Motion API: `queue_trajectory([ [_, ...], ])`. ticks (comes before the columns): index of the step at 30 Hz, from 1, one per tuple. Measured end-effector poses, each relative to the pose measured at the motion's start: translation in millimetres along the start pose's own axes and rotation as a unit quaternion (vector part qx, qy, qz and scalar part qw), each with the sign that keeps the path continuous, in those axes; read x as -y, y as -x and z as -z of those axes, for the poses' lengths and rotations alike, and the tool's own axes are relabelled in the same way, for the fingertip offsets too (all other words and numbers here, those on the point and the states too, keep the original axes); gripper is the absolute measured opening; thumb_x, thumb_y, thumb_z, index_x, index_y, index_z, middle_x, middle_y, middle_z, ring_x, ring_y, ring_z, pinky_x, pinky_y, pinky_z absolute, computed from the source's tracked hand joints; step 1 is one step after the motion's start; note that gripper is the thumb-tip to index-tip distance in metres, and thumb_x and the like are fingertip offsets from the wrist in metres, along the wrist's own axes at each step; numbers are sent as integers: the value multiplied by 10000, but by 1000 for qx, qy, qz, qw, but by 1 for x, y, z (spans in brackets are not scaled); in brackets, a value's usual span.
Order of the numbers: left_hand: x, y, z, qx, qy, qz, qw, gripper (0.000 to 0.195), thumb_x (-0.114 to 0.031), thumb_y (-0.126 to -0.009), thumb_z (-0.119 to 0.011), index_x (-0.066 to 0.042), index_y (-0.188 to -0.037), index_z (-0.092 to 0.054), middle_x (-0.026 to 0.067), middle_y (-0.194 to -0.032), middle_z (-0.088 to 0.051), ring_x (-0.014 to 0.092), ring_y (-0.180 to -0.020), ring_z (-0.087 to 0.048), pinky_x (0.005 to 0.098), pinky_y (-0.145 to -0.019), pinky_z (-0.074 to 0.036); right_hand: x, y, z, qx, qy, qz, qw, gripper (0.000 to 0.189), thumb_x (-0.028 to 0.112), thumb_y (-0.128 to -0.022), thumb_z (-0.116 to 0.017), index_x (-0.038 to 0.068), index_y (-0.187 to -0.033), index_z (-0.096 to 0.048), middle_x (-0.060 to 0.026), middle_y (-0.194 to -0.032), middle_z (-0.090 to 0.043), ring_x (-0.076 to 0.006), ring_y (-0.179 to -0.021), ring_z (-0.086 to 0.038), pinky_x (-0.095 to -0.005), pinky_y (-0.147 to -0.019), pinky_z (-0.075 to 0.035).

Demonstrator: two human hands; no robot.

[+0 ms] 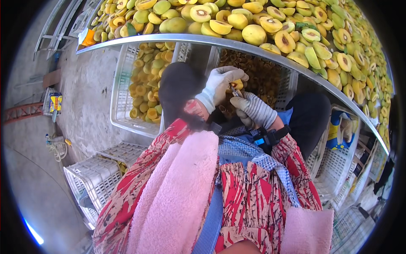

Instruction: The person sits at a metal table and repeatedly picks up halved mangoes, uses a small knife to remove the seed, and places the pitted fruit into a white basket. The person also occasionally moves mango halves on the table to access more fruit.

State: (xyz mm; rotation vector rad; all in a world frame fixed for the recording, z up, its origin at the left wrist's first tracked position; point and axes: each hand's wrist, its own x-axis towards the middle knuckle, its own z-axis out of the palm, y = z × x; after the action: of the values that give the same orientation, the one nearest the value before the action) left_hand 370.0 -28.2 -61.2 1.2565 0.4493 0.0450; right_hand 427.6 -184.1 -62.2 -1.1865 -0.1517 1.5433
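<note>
My left hand [220, 83], in a pale work glove, pinches a yellow stone-fruit half [237, 84], probably peach. In my right hand [256, 109], gloved in grey-striped knit, is a small pitting tool [236, 92] with a metal end. Its tip meets the fruit; my fingers hide most of its handle. Both hands are above my lap, over a crate [288, 85] of brown fruit stones and scraps [261, 74]. Beyond them, a metal-rimmed table [177, 38] carries many halved fruits [253, 34], several with stones still inside.
Left of my knee, a white plastic crate [114, 101] holds pitted halves [146, 85]. More white crates [95, 177] stand at lower left. On the right, another crate [336, 168] contains a blue-and-yellow bag [340, 130]. The table's metal edge curves close above my knees.
</note>
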Motion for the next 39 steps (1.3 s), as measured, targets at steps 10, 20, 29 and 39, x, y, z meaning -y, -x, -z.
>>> queue_trajectory([
  [10,-13,20,-14,61,152,-22,986,200,-172,-882,-643,24,-908,-672,116,-878,-694,190,-756,-662,303,-712,-545,-21,13,4,234,-260,-44,936,301,415,-963,-544,161,-830,-453,57,-526,-358,-41,-310,-291,-181,-280,-233],
  [20,-41,13,-36,34,267,-20,963,315,-299,-955,-551,10,-1012,-580,137,-985,-633,249,-869,-632,370,-728,-552,-11,14,-5,455,-333,102,820,356,426,-950,-561,119,-835,-423,48,-532,-368,-60,-298,-284,-222,-274,-248],
  [29,-115,6,80,-475,-685,-214,508,578,-460,-787,-712,-113,-1234,-593,206,-1097,-628,387,-1008,-607,468,-880,-478,-30,-38,23,-325,438,122,829,419,375,-922,-545,35,-1165,-523,-203,-820,-656,-373,-738,-646,-443,-677,-510],
  [39,-95,-81,27,-227,-721,-174,632,542,-603,-746,-650,-163,-1061,-669,108,-989,-682,317,-1031,-584,463,-925,-397,-91,-79,50,-52,648,63,757,339,287,-875,-511,75,-1069,-691,-201,-1097,-652,-388,-1016,-626,-458,-882,-493],
])
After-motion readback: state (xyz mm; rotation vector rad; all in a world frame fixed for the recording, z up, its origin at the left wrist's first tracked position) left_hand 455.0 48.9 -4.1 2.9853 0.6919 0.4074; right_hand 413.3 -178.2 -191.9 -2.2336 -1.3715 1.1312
